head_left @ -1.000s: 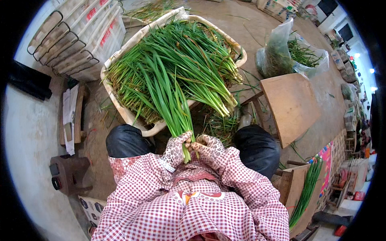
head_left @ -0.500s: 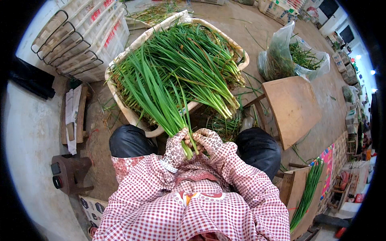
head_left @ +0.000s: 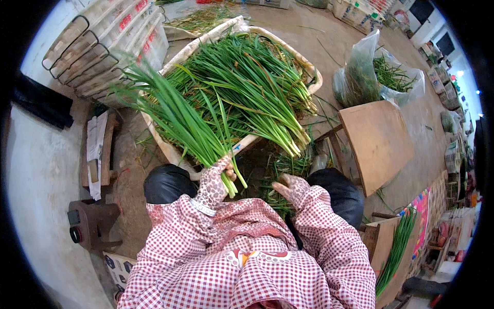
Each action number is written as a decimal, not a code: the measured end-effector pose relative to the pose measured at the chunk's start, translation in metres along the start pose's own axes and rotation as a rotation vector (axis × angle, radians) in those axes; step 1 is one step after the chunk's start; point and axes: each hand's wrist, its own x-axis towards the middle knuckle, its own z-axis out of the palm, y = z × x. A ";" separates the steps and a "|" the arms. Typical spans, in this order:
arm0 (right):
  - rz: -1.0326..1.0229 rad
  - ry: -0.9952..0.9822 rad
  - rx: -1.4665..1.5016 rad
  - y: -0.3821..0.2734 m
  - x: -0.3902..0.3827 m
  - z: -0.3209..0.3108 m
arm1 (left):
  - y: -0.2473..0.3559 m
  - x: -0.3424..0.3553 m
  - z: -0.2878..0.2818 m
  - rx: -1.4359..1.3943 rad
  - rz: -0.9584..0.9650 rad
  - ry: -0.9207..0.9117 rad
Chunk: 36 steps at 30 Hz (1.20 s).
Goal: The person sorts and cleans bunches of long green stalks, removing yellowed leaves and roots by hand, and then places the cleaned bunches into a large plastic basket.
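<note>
My left hand (head_left: 216, 181), in a brown-spotted glove, grips a bunch of garlic chives (head_left: 182, 126) near their pale lower ends. The green leaves fan up and left over a white foam crate (head_left: 157, 139), their tips blurred. Apart from the bunch, my right hand (head_left: 291, 188), in a like glove, hovers beside my right knee with its fingers loosely apart and nothing seen in them. A large heap of chives (head_left: 247, 85) fills the crate, pale ends toward the lower right. Loose green scraps (head_left: 288, 167) lie on the floor below my right hand.
Stacked white crates (head_left: 105, 49) with wire handles stand at upper left. A wooden stool (head_left: 378, 141) is at right, near a clear plastic bag of greens (head_left: 378, 72). Trimmed chives (head_left: 396, 252) lie on a board at lower right; a brown stool (head_left: 92, 221) stands left.
My right hand has come away from the bunch and moved right, toward the knee. My left hand has shifted slightly left with the chives, whose tips have swung left.
</note>
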 end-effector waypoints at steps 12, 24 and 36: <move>-0.171 -0.021 1.605 -0.089 0.007 0.028 | -0.040 -0.001 -0.001 -0.089 -0.142 0.033; -0.200 -0.362 -0.417 0.024 -0.016 -0.018 | 0.098 0.002 -0.007 -0.045 0.559 0.166; -0.111 -0.068 -0.057 -0.092 -0.004 0.001 | -0.040 -0.001 0.000 0.189 -0.101 0.096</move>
